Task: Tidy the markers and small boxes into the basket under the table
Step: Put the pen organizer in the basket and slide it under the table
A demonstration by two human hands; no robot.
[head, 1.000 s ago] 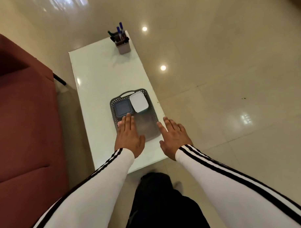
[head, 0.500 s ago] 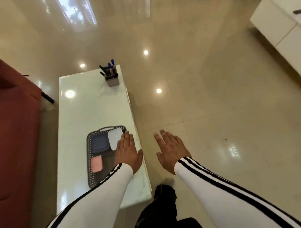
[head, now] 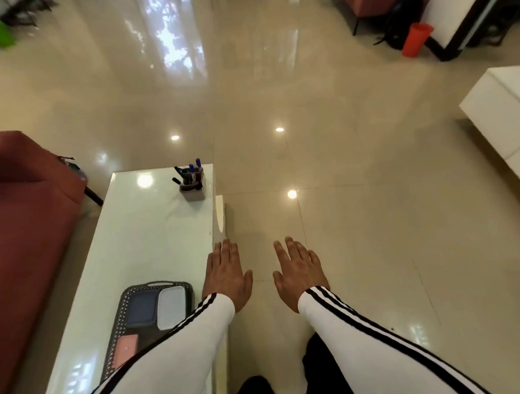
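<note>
A dark perforated basket [head: 121, 313] shows through the glass table [head: 142, 236], at its near end. Inside lie a blue box [head: 142, 310], a white box [head: 172, 307] and a pink box [head: 125, 350]. Markers stand in a grey holder [head: 192, 184] at the table's far right corner. My left hand [head: 224, 274] hovers flat over the table's right edge, fingers apart, holding nothing. My right hand [head: 298, 272] is spread over the floor beside the table, also empty. My left sleeve hides the basket's near right part.
A red sofa [head: 27, 222] runs along the table's left side. A white cabinet [head: 503, 111] stands at the right. Farther back are an orange bin [head: 415, 39] and a black bag [head: 400, 18]. Glossy tiled floor [head: 356, 208] spreads to the right.
The view has swung up and right, so table and basket sit lower left. Both hands have moved off the basket, now at the table's right edge and over the floor.
</note>
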